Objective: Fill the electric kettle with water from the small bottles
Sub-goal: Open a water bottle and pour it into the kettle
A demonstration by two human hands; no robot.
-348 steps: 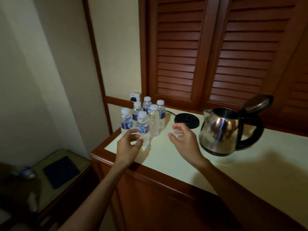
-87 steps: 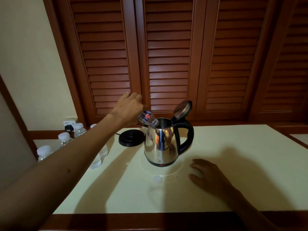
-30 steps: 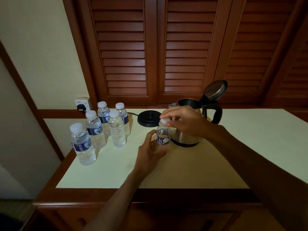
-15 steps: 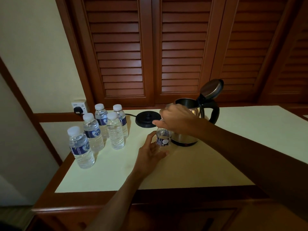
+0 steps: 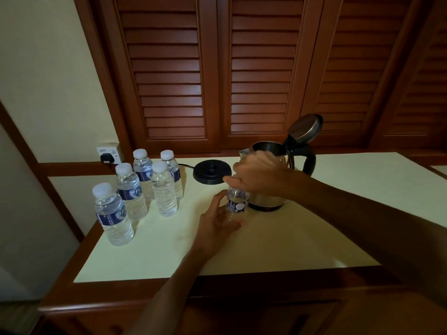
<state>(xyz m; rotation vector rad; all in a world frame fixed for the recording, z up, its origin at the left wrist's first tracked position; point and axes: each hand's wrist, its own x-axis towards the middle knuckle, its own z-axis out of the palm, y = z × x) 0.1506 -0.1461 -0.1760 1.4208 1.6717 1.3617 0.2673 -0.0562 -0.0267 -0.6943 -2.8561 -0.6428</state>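
Both hands on one small bottle [image 5: 236,204], upright on the table [image 5: 278,240].
Left hand [image 5: 219,224] curls round its base; right hand [image 5: 260,176] pinches its top, just before the open-lidded kettle [image 5: 275,151].

- The left hand [image 5: 219,223] is reaching in from the bottom centre, forearm bare and slanting up and to the right; its fingers are curling round the lower body of the small water bottle [image 5: 237,204], thumb pointing up along the near left side; the palm is facing right.
- The right hand [image 5: 260,176] is coming in from the right edge, forearm bare and running leftward and slightly upward; the wrist is bending down, knuckles facing the camera; its fingers are closing over the top of the same bottle, covering the cap, thumb sticking out to the left; both hands are gripping the one bottle, right above left.
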